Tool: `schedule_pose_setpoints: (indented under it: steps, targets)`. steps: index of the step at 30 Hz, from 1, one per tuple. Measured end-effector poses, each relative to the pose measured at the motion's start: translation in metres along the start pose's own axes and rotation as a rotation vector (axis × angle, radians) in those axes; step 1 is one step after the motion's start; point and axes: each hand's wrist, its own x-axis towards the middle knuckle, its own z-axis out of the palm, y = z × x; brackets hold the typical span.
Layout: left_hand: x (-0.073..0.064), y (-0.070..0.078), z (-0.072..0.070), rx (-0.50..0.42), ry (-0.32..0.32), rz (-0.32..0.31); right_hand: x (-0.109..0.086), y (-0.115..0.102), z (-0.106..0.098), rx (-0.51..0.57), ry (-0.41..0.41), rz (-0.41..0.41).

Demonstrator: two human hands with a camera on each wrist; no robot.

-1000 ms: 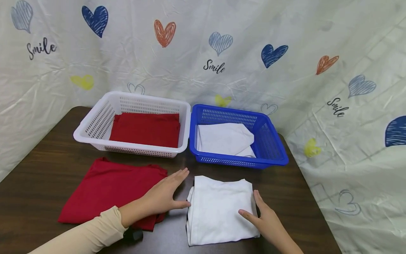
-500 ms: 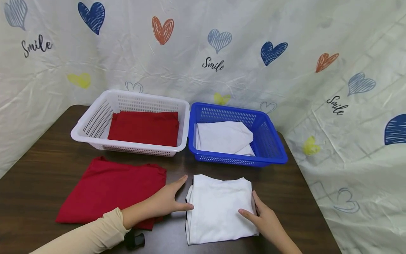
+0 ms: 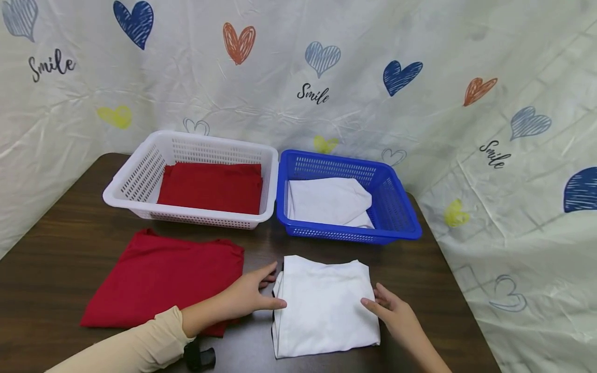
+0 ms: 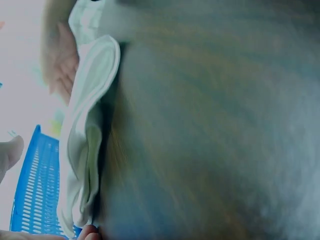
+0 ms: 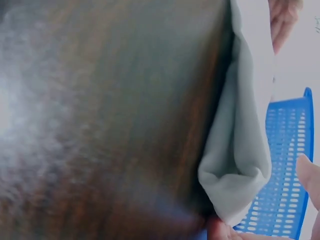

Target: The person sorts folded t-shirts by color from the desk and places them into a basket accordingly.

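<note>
A folded white cloth [image 3: 326, 305] lies on the table between both hands. My left hand [image 3: 244, 298] is at its left edge, thumb over the top layer and fingers beside the far left corner. In the left wrist view the fingertips [image 4: 90, 232] meet the lower edge of the cloth's folds [image 4: 85, 130], while the thumb [image 4: 10, 152] stands apart. My right hand [image 3: 398, 321] is at the right edge with fingers slightly bent. Its fingertips [image 5: 220, 230] are at the underside of the fold [image 5: 250, 110] in the right wrist view; that thumb also stands off the cloth.
Folded red cloth [image 3: 168, 280] lies to the left, partly under the left forearm. Behind stand a white basket [image 3: 200, 211] holding red cloth and a blue basket [image 3: 345, 231] holding white cloth. A small black object [image 3: 200, 358] sits beside the left sleeve.
My left fingers have come down and drawn in toward the white cloth's left edge. The right hand has shifted slightly right, its fingers bending more. The head view has shifted a little.
</note>
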Motion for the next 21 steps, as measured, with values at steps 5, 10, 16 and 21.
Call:
schedule_pose_setpoints:
  steps: [5,10,16,21]
  targets:
    - [0.000,-0.003,0.004,-0.096,0.018,-0.008,0.003,0.002,-0.005,0.218,-0.073,0.061]
    - [-0.003,-0.004,0.008,-0.191,0.037,-0.004,0.009,0.005,-0.008,0.409,-0.134,0.112]
    - [-0.003,-0.003,0.016,-0.311,0.085,-0.032,0.014,0.010,-0.013,0.454,-0.201,0.125]
    - [-0.004,0.000,0.020,-0.436,0.139,-0.082,0.017,0.013,-0.016,0.468,-0.287,0.123]
